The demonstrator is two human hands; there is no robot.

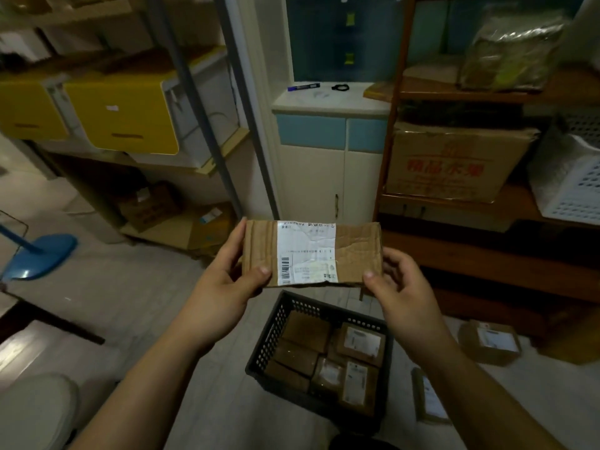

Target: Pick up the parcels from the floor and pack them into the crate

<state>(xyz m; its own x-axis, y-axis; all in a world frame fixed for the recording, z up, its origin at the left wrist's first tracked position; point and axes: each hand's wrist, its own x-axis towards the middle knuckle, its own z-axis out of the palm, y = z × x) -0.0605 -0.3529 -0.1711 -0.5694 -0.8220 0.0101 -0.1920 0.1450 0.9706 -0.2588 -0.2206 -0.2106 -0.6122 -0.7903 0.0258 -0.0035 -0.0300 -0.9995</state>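
Left hand [224, 280]: grips the left end of the held parcel, thumb pressed on the near face at its lower left corner, fingers wrapped behind the edge.
Right hand [401, 282]: grips the right end of the same parcel, thumb tip on the lower right corner, fingers curled behind.
Held parcel [311, 253]: a flat, creased cardboard package between both hands, held up in the air with its broad face toward the camera; it sits above the crate and does not touch it.
Shipping label [306, 251]: white, stuck across the middle of the held parcel, with a barcode near the left thumb; the print is too small to read.
Crate [269, 332]: dark perforated plastic, on the floor directly below the hands, between the two forearms.
Parcels in crate [328, 355]: several small brown boxes packed side by side, those on the right-hand side showing white labels.
Loose parcel, far right [490, 341]: on the floor beyond the right forearm, apart from the crate, label up.
Loose parcel, near right [430, 396]: on the floor just beside the crate's right wall, partly hidden by the right forearm.
Cabinet [328, 170]: pale, with blue panels, straight ahead beyond the hands.
Wooden shelf [487, 254]: beyond the right hand, carrying a large cardboard box [454, 164] with red print.
Metal shelf [194, 92]: beyond the left hand, holding yellow-fronted bins [123, 115].
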